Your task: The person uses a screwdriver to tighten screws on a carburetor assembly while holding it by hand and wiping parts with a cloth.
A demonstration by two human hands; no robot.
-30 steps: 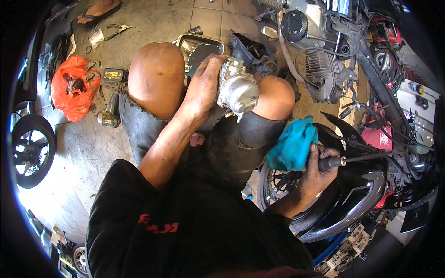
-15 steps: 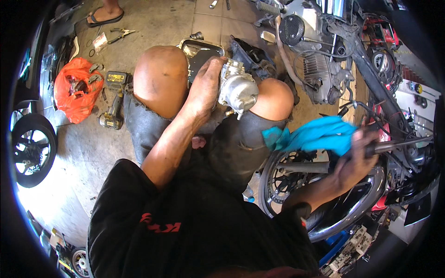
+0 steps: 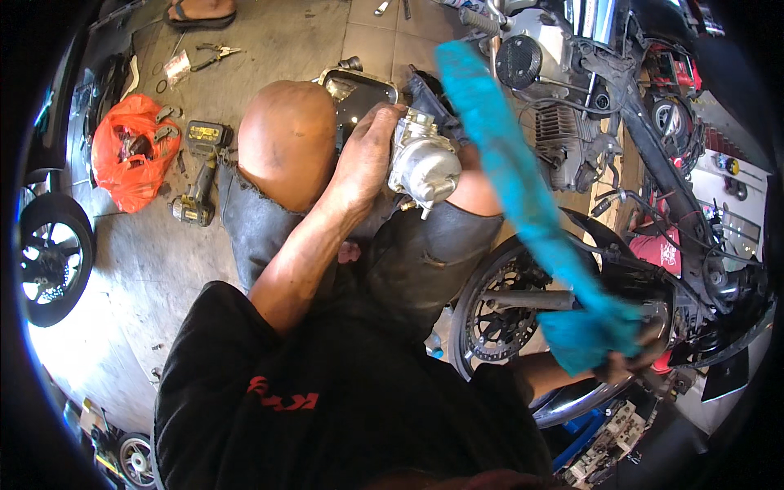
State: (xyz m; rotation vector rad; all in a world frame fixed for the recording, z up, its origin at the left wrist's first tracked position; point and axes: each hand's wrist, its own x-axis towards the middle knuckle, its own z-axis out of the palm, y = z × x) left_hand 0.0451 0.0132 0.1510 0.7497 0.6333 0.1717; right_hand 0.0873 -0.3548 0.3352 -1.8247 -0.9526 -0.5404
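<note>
My left hand (image 3: pixel 371 155) is closed round a silver carburetor (image 3: pixel 429 173), held up in front of my knees with its rounded bowl toward me. Low on the right, my right hand (image 3: pixel 625 367) grips a teal cloth (image 3: pixel 523 175). The cloth stretches up and leftward from the hand in a long, blurred strip. Below the same hand, a dark, slender tool (image 3: pixel 679 410) shows smeared by motion, and its kind is hard to make out here. Cloth folds partly hide the right fingers.
On the floor at left lie an orange plastic bag (image 3: pixel 135 151), a cordless drill (image 3: pixel 200 171) and pliers (image 3: pixel 216 55). A motorcycle frame and finned engine (image 3: pixel 563 139) stand at right, above a wheel (image 3: pixel 490 318). A sandaled foot (image 3: pixel 200 10) is at the top.
My right hand has swung down toward me, and the cloth has flung out upward to the left. The tool has dropped with it. The carburetor has barely shifted. The sandaled foot has moved slightly.
</note>
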